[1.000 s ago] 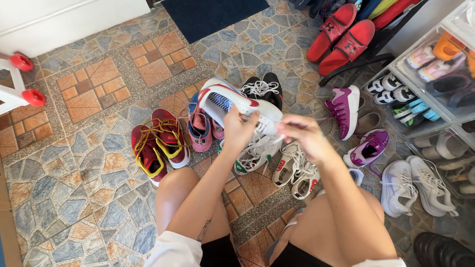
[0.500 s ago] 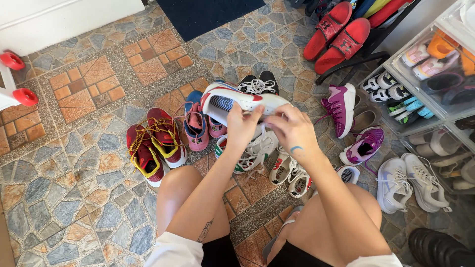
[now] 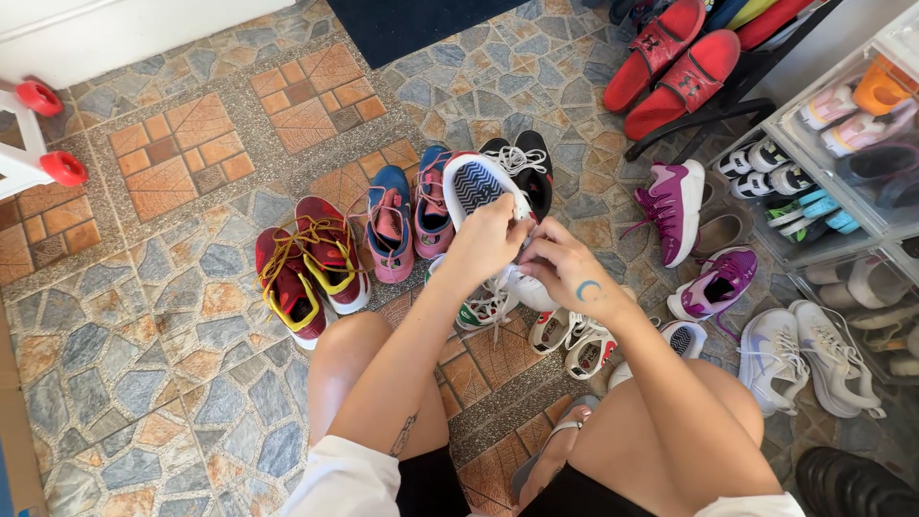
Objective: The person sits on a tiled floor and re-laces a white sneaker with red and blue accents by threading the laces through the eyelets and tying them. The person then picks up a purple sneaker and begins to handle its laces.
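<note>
A white sneaker (image 3: pixel 481 186) with a blue-patterned sole is held up over the floor, its sole turned toward me. My left hand (image 3: pixel 486 241) grips it from the left, near the middle. My right hand (image 3: pixel 567 269) holds it from the right and pinches at its white laces. Under the hands lie other white sneakers (image 3: pixel 572 339) with red and green trim. A black pair (image 3: pixel 529 165) with white laces sits just behind the held shoe.
Pairs of shoes line the stone floor: red and yellow (image 3: pixel 306 266), blue and pink (image 3: pixel 407 215), purple (image 3: pixel 676 208), white (image 3: pixel 804 359). Red slides (image 3: pixel 675 57) lean at the back right. A clear shoe rack (image 3: pixel 842 144) stands at the right. My bare knees are below.
The held sneaker has turned from lying sideways to pointing sole-up toward me. Both hands have closed in together on its lace area, and the view has shifted slightly.
</note>
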